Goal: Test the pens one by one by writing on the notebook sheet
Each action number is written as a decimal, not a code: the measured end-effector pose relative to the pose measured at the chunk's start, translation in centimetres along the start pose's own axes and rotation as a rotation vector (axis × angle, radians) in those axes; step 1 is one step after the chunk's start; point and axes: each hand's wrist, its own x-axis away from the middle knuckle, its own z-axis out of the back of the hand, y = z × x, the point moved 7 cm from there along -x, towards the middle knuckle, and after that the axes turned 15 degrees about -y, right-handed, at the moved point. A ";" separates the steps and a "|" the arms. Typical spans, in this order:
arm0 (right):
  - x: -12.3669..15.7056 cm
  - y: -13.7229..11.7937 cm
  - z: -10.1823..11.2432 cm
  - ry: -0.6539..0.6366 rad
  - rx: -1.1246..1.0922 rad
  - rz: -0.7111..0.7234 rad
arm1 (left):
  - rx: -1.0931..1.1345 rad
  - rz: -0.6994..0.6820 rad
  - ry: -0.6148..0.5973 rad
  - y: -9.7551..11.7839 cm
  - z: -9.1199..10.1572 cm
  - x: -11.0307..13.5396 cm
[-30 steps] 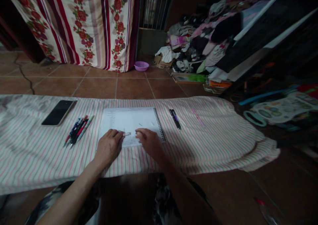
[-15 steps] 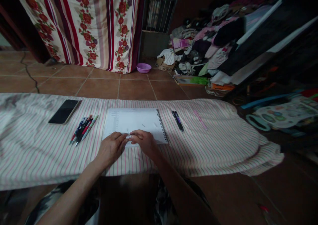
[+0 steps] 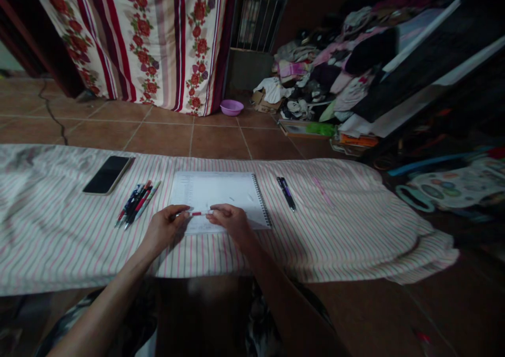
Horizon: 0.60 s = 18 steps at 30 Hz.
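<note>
My left hand point(image 3: 162, 229) and my right hand point(image 3: 229, 221) hover over the near edge of an open spiral notebook point(image 3: 219, 192) that lies on a striped cloth point(image 3: 355, 225). Between them they hold a thin pen point(image 3: 199, 213) with a red part showing, each hand pinching one end. The fingers of both hands are closed on it. A bundle of several pens point(image 3: 138, 203) lies left of the notebook, and a dark pen point(image 3: 286, 193) lies to its right.
A black phone point(image 3: 108, 174) rests on the cloth at the left. Beyond the cloth are brown floor tiles, a floral curtain point(image 3: 150, 41), a small purple bowl point(image 3: 231, 106) and a heap of clothes point(image 3: 331, 73). Toys and clutter lie at the right.
The hands came together over the notebook, then drew slightly apart, so the pen's red middle now shows between them. The camera shifted a little.
</note>
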 end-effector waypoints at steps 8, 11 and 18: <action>0.1 0.1 -1.1 -0.058 -0.051 -0.027 | 0.261 0.046 0.089 0.5 1.0 0.9; 0.1 0.3 -1.2 -0.057 -0.074 -0.031 | 0.331 -0.004 0.136 0.4 1.1 0.9; 0.1 0.1 -1.2 -0.041 -0.096 -0.037 | 0.626 0.005 0.122 0.3 -0.4 0.7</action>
